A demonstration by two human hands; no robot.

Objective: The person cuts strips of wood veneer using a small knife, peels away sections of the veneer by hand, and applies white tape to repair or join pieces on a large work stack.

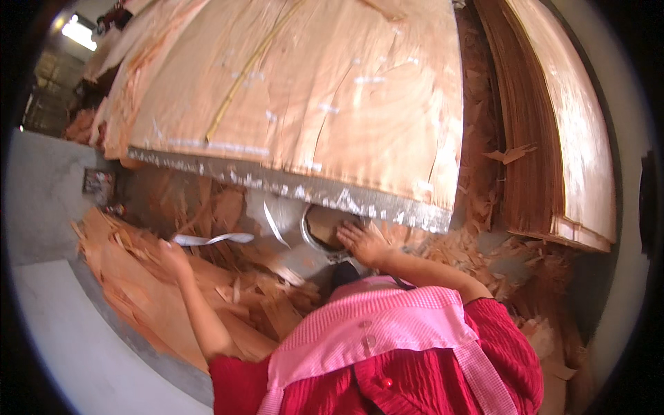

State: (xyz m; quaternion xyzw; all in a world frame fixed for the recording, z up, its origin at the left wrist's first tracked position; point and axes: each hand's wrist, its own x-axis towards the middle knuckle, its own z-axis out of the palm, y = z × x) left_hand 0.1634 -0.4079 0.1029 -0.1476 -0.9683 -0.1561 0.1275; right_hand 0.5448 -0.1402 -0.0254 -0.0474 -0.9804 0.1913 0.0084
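Observation:
My left hand [176, 257] is closed on one end of a long, narrow white strip [216, 239], which sticks out to the right over the scraps; its material is unclear. My right hand [363, 244] is open, fingers stretched out, at the right side of a round container [305, 227] with a pale rim and brown inside. Whether the fingertips touch it I cannot tell. Just beyond both hands lies a stack of thin wood veneer sheets [332, 138], with short white tape-like pieces on its top sheet.
A thin yellowish stick [252, 66] lies on the veneer. At the right stands another tall veneer stack [581, 124]. Torn veneer scraps [131, 270] cover the floor on both sides. Another white strip [275, 224] is left of the round container. A grey wall ledge [55, 194] borders the left.

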